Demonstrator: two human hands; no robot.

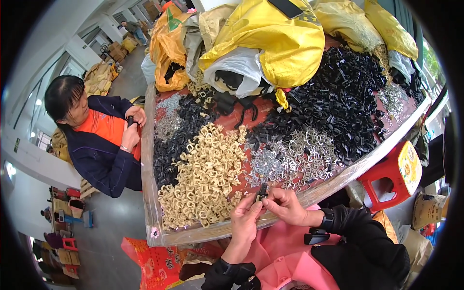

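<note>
Just over the near edge of the table, my left hand [245, 218] and my right hand [288, 207] meet around a small black plastic piece [262, 190]. Fingers of both hands are pinched on it; its lower part is hidden by the fingertips. A small pale spot shows at its lower end, too small to name. Left of my hands lies a big heap of beige plastic clips [208, 169]. Beyond them are bent silver metal rings [314, 157] and a pile of small grey metal parts [266, 164].
Black plastic parts [333, 106] cover the right side of the red table, with a smaller black pile [169, 154] at left. Yellow sacks [290, 43] stand at the back. Across the left edge another person [104, 130] holds a black piece. A red stool [386, 181] stands right.
</note>
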